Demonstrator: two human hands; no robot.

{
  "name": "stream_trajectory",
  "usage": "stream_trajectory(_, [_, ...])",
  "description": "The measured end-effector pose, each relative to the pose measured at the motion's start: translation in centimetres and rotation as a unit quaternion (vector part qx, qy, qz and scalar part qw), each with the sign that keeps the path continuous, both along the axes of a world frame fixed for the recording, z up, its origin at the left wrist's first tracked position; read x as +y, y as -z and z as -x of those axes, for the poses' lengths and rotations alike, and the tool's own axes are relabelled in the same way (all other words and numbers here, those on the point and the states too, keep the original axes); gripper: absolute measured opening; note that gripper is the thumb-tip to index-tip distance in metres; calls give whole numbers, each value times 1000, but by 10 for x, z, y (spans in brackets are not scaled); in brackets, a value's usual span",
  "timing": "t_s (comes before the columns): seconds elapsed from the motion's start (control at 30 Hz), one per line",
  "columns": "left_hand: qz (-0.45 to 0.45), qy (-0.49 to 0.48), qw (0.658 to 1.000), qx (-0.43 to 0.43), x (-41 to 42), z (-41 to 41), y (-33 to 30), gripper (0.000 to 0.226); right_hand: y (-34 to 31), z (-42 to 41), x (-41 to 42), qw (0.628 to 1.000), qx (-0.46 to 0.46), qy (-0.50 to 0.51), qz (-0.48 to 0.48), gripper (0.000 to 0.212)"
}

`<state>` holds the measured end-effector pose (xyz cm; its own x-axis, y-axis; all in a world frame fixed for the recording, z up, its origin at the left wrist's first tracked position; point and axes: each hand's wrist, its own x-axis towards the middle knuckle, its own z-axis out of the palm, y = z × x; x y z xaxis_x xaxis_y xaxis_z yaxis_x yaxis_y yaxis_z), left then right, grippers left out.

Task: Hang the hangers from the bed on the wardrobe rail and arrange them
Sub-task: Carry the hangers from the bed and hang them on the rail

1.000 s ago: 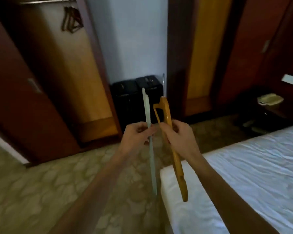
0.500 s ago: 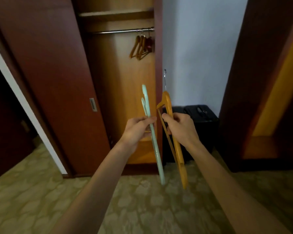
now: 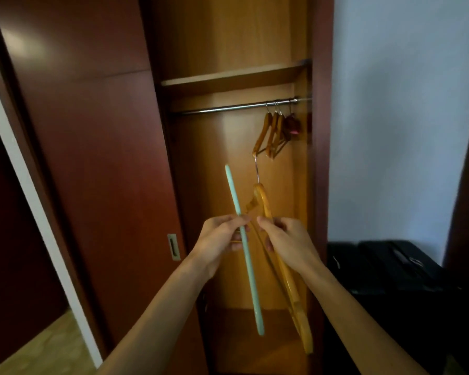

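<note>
1. The left hand (image 3: pixel 220 240) has its fingers (image 3: pixel 237 220) curled round the pale green plastic hanger (image 3: pixel 245 255), seen edge-on; the right hand (image 3: pixel 287 244) has its fingers pinched on the honey-coloured wooden hanger with a metal hook (image 3: pixel 279 269). Both hangers are held upright, just beside each other, in front of the open wardrobe compartment and well below the chrome wardrobe rail (image 3: pixel 238 106).
2. Risk: the two held hangers nearly touch at hand level; lifted together, their arms could interlock.
3. Risk: the free stretch of rail lies under the wooden shelf (image 3: pixel 228 77); a hook raised too steeply may strike it.
4. Risk: several wooden hangers already on the rail (image 3: pixel 272 133) crowd its right end; a careless swing could knock or tangle them.
5. Risk: the green hanger's hook is not discernible, so it may meet the rail facing the wrong way.
</note>
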<state>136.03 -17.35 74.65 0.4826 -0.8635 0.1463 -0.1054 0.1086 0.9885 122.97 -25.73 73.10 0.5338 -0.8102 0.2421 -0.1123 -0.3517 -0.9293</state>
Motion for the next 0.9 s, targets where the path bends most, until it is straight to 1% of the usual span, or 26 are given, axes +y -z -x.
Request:
stream_trajectory(0.1, [10, -12, 1000, -6, -41, -51, -18, 22, -14, -53, -43, 1000, 1, 4, 0, 33])
stream_trajectory(0.23, [15, -15, 999, -24, -98, -115, -33, 21, -29, -120, -99, 1000, 16, 15, 17, 38])
stream_trajectory(0.3, [21, -19, 999, -33, -130, -150, -39, 25, -36, -154, -127, 999, 27, 24, 31, 39])
stream_trajectory(0.5, [54, -51, 995, -67, -224, -258, -56, 26, -65, -261, -209, 994, 19, 79, 74, 42])
stream_trajectory(0.63, [73, -50, 992, -88, -284, -325, -79, 28, -100, -327, -263, 988, 18, 128, 89, 44])
stream_trajectory(0.77, [96, -31, 991, -90, -346, -374, -106, 24, -133, -375, -317, 983, 23, 150, 101, 38])
stream_trajectory(0.9, [83, -8, 993, -85, -407, -398, -124, 21, -153, -400, -368, 974, 35, 195, 110, 41])
